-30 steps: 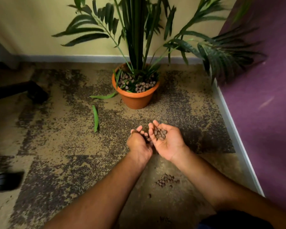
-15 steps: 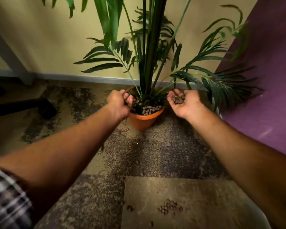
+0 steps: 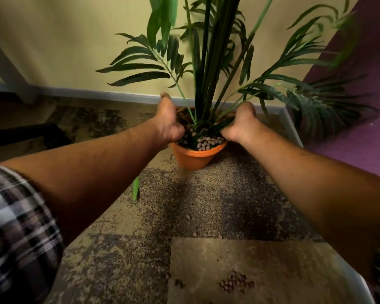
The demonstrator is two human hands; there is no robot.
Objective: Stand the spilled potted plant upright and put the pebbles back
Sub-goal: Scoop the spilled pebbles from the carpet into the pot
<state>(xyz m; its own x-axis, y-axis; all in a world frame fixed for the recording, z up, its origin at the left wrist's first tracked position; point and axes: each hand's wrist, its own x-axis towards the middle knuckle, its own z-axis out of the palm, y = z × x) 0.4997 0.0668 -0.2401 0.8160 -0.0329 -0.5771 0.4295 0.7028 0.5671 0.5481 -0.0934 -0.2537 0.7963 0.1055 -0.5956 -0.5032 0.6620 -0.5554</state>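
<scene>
The upright palm-like plant in its round terracotta-orange plastic pot point(image 3: 194, 157) stands on the mottled carpet point(image 3: 206, 205) near the far wall corner. Both hands reach over its rim — left hand point(image 3: 169, 123) and right hand point(image 3: 239, 125) turned palm-down over the grey-brown clay pebbles point(image 3: 206, 143) inside (whether the fingers hold anything I cannot tell). A small cluster of pebbles point(image 3: 236, 281) lies on the carpet's near edge.

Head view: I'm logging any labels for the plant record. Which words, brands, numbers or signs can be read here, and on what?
None: no readable text anywhere in the head view.
The orange pot shows no label or stamp on its visible side.
The walls, carpet and checked sleeve carry no writing.
Both hands, left and right, hide parts of the pot's rim, so anything printed there cannot be seen.
</scene>
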